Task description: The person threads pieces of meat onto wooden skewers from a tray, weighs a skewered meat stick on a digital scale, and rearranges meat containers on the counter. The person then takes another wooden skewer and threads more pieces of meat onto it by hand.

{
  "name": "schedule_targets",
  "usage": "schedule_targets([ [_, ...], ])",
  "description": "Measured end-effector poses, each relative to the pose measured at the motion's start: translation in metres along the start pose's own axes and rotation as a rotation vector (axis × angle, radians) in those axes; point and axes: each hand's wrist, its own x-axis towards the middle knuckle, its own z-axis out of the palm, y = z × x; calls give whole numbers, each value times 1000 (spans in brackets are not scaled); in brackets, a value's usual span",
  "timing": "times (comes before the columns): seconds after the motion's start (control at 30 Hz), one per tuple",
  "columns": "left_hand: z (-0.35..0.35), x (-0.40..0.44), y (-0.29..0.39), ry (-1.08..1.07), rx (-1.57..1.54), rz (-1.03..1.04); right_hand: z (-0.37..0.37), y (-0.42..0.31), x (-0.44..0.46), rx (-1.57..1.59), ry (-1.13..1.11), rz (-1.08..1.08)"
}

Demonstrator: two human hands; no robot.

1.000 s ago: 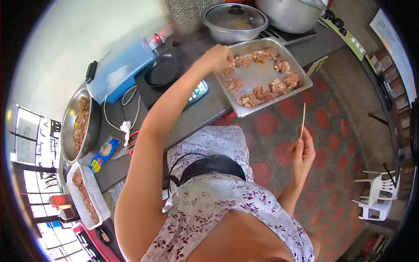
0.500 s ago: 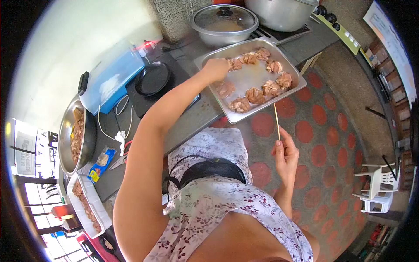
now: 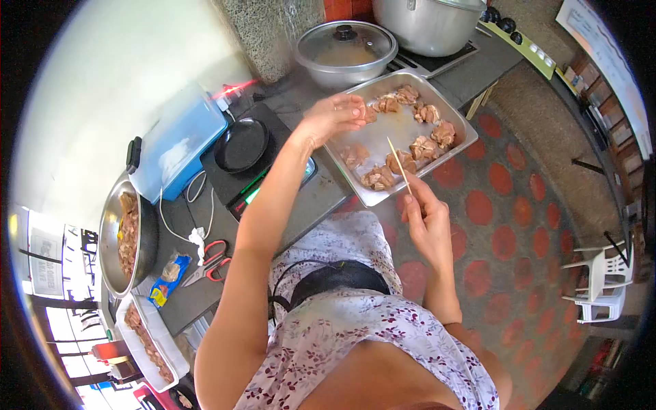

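Observation:
A metal tray (image 3: pixel 370 196) sits at the counter's edge with several clumps of raw, brownish-pink meat (image 3: pixel 422 147) around its sides. My left hand (image 3: pixel 335 117) is over the tray's left side, fingers bent around a piece of raw meat (image 3: pixel 370 115) at their tips; the fingers partly hide it. In my right hand (image 3: pixel 430 217) a thin wooden skewer (image 3: pixel 398 161) is pinched between thumb and fingers, its point slanting up over the tray's near edge. The skewer's visible length is bare.
A lidded pot (image 3: pixel 347 58) and a large aluminium pot (image 3: pixel 430 27) stand behind the tray. To the left are a black plate (image 3: pixel 241 145), a blue container (image 3: pixel 179 147), red-handled scissors (image 3: pixel 210 263), a pan of meat (image 3: pixel 145 236) and a white tub (image 3: pixel 166 345).
My right hand has risen with the skewer, bringing its point over the tray. My left hand has lifted slightly and turned, showing more of its fingers. The view has shifted a little.

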Motion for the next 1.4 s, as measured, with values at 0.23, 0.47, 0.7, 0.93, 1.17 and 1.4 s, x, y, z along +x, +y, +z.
schedule_targets([
  [0.23,14,-17,-16,-28,-422,41,21,6,34,-170,15,-93],
  [0.47,20,-26,-19,-80,-318,-22,29,4,51,-292,70,-148],
  [0.7,23,-23,-9,97,-229,-30,27,2,44,-303,59,-118],
  [0.93,11,-13,-5,42,332,157,18,6,38,-370,69,-49],
  [1.17,-8,6,27,69,446,96,14,14,32,-305,115,-151],
  [1.4,7,-5,24,-44,97,-22,22,2,33,-291,59,-114],
])
